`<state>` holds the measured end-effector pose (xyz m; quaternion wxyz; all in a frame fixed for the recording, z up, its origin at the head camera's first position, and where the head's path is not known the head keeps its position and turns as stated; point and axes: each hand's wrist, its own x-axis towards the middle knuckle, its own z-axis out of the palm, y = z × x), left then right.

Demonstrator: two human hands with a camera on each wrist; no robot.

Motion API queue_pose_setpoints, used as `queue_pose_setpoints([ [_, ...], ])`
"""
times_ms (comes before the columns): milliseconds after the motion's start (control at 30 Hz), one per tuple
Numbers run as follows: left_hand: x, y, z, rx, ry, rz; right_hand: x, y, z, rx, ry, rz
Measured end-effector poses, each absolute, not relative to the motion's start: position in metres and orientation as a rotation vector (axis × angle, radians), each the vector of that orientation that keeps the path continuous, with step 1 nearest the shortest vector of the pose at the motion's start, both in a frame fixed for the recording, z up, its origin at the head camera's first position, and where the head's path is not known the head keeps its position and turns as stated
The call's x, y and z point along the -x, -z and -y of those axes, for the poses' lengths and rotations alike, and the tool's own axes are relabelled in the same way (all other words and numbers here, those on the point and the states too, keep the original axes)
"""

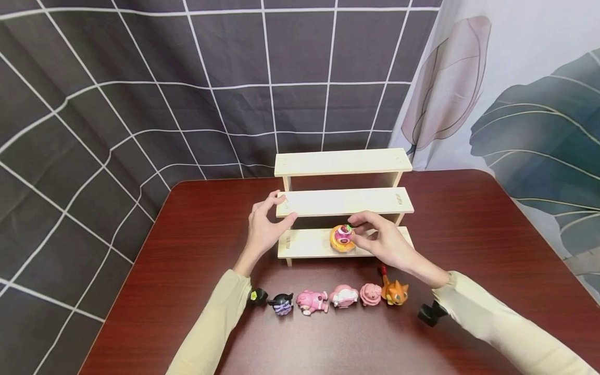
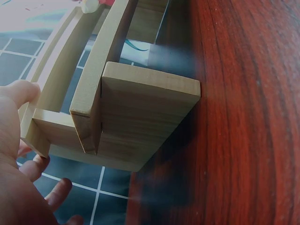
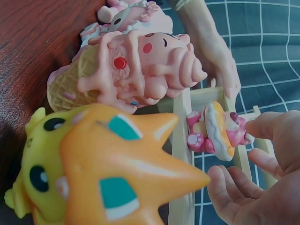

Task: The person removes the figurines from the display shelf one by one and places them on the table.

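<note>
My left hand grips the left end of the middle board of a three-step wooden shelf, with the thumb at its front edge. On the lowest board stands a pink bear figurine with an orange and white ring around its body. Beside it is my right hand, fingers spread; in the right wrist view a fingertip is at the bear's head, and whether it touches cannot be told. The other fingers of that hand are apart from the figurine.
In front of the shelf lies a row of figurines: a black and purple one, a pink bear, a pink and white one, a pink ice-cream cone and an orange one. A dark checked curtain hangs behind the table.
</note>
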<state>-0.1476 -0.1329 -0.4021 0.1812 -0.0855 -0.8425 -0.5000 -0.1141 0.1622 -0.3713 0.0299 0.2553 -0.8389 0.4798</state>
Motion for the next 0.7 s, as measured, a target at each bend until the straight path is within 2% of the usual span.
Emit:
queue_pose_setpoints([
  [700,0.148,0.403,0.1333,0.244,1.424,2.373,0.1211,0.3736,-0.1542,-0.87,-1.433,2.571],
])
